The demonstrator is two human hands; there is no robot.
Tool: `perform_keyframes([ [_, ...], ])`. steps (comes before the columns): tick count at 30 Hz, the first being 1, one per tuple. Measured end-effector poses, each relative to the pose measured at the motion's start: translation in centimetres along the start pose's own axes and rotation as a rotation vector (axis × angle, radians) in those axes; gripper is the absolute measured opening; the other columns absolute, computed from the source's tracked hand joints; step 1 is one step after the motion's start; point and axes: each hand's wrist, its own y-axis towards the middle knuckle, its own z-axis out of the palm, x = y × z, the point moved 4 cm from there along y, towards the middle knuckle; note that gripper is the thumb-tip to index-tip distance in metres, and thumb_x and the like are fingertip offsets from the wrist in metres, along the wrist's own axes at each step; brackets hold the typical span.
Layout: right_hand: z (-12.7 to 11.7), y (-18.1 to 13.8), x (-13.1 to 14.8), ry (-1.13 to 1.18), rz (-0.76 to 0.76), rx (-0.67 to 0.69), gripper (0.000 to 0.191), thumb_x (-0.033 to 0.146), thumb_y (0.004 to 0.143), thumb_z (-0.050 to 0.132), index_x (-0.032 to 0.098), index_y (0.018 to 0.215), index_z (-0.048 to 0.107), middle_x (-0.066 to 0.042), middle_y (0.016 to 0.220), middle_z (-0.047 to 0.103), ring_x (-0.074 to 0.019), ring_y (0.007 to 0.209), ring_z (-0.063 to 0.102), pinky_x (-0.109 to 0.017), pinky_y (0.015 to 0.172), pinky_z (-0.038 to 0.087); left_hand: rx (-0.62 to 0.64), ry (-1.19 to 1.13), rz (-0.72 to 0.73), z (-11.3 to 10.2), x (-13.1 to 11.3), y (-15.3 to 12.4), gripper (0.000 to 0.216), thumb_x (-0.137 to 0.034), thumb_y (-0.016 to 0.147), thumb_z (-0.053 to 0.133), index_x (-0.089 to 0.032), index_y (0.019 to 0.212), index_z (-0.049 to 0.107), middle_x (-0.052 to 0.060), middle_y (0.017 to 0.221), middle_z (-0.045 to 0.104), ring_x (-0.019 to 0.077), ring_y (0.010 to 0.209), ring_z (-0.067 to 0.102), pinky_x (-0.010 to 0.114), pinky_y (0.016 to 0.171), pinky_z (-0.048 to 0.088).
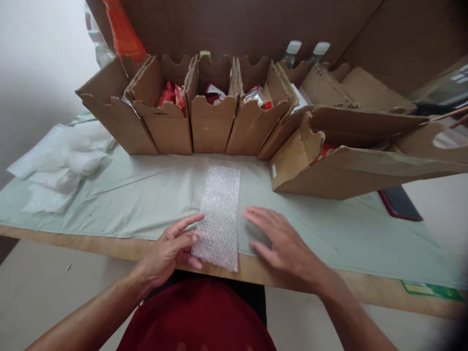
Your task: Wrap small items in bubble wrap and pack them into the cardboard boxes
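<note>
A narrow strip of clear bubble wrap (221, 214) lies lengthwise in front of me, its near end over the table's front edge. My left hand (173, 248) holds its left side near that end. The thumb rests on top, the index finger is stretched out, and a pinkish fingertip seems to show through the plastic from beneath. To the right of the strip, my right hand (276, 239) hovers apart from it, slightly blurred. Its fingers are extended and the thumb is spread, with nothing in them.
Several upright cardboard bins (212, 124) line the back, some with red packets inside. A larger cardboard box (314, 170) lies angled at right. More bubble wrap (66, 156) is piled at left. An orange bottle (124, 31) stands behind the bins; a dark flat case (400, 202) lies right.
</note>
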Motion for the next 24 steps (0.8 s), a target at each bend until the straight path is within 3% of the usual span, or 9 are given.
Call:
perform_keyframes([
  [3, 1.9, -2.4, 2.6, 0.007, -0.067, -0.028, 0.065, 0.014, 0.090, 0.057, 0.022, 0.152, 0.044, -0.016, 0.151, 0.055, -0.0318, 0.137, 0.053, -0.054, 0.104, 0.052, 0.058, -0.021, -0.035, 0.5, 0.0, 0.4, 0.052, -0.037, 0.069, 0.091, -0.015, 0.113, 0.074, 0.003, 0.086, 0.064, 0.0127, 0.068, 0.062, 0.025, 0.053, 0.060],
  [6, 3.1, -1.3, 3.9, 0.137, -0.111, -0.177, 0.049, 0.015, 0.094, 0.057, 0.021, 0.142, 0.054, -0.013, 0.126, 0.071, -0.0280, 0.117, 0.066, -0.046, 0.095, 0.055, 0.092, -0.002, -0.033, 0.6, 0.0, 0.6, 0.055, -0.051, 0.072, 0.086, -0.014, 0.109, 0.072, 0.008, 0.090, 0.070, 0.0177, 0.074, 0.068, 0.025, 0.053, 0.058],
  [8, 3.3, 0.1, 3.6, 0.240, -0.026, -0.265, 0.030, 0.019, 0.097, 0.057, 0.022, 0.127, 0.064, -0.007, 0.106, 0.076, -0.0234, 0.096, 0.071, -0.040, 0.086, 0.056, 0.113, 0.081, -0.024, 0.2, -0.1, 0.5, 0.063, -0.067, 0.079, 0.074, -0.015, 0.114, 0.068, 0.009, 0.089, 0.072, 0.0195, 0.070, 0.070, 0.029, 0.054, 0.058],
  [10, 3.5, 1.3, 2.6, 0.340, 0.168, -0.273, 0.023, 0.024, 0.098, 0.059, 0.022, 0.118, 0.069, -0.004, 0.099, 0.076, -0.0204, 0.084, 0.070, -0.035, 0.079, 0.055, 0.078, 0.262, 0.060, -0.4, -0.8, 0.3, 0.065, -0.071, 0.085, 0.063, -0.017, 0.121, 0.064, 0.008, 0.088, 0.072, 0.0174, 0.063, 0.067, 0.031, 0.058, 0.058],
  [13, 3.9, 2.0, 1.2, 0.443, 0.421, -0.161, 0.032, 0.032, 0.095, 0.062, 0.022, 0.124, 0.070, 0.000, 0.082, 0.071, -0.0172, 0.066, 0.061, -0.030, 0.065, 0.052, -0.142, 0.612, 0.339, -1.2, -2.8, 0.0, 0.056, -0.055, 0.085, 0.069, -0.019, 0.127, 0.062, 0.007, 0.099, 0.069, 0.0139, 0.068, 0.062, 0.029, 0.064, 0.055],
  [15, 4.0, 2.0, 0.9, 0.449, 0.482, -0.126, 0.038, 0.033, 0.092, 0.062, 0.022, 0.128, 0.068, 0.003, 0.072, 0.064, -0.0160, 0.059, 0.055, -0.029, 0.062, 0.048, -0.228, 0.781, 0.455, -0.7, -3.7, 0.3, 0.058, -0.046, 0.082, 0.070, -0.019, 0.132, 0.060, 0.009, 0.111, 0.067, 0.0146, 0.073, 0.061, 0.029, 0.063, 0.052],
  [18, 4.2, 2.3, 0.9, 0.419, 0.468, -0.131, 0.044, 0.033, 0.091, 0.063, 0.022, 0.133, 0.065, 0.001, 0.077, 0.067, -0.0176, 0.064, 0.058, -0.032, 0.068, 0.050, -0.175, 0.937, 0.453, 0.5, -3.7, 1.8, 0.068, -0.042, 0.084, 0.065, -0.018, 0.146, 0.049, 0.009, 0.113, 0.068, 0.0147, 0.068, 0.058, 0.030, 0.059, 0.047],
  [24, 5.0, 2.7, 0.5, 0.127, 0.396, -0.136, 0.047, 0.033, 0.094, 0.061, 0.022, 0.140, 0.060, -0.004, 0.085, 0.072, -0.0246, 0.075, 0.066, -0.039, 0.074, 0.054, -0.153, 1.107, 0.425, 1.1, -2.4, 4.2, 0.062, -0.027, 0.088, 0.060, -0.022, 0.149, 0.049, -0.001, 0.081, 0.065, 0.0179, 0.066, 0.057, 0.031, 0.068, 0.040],
])
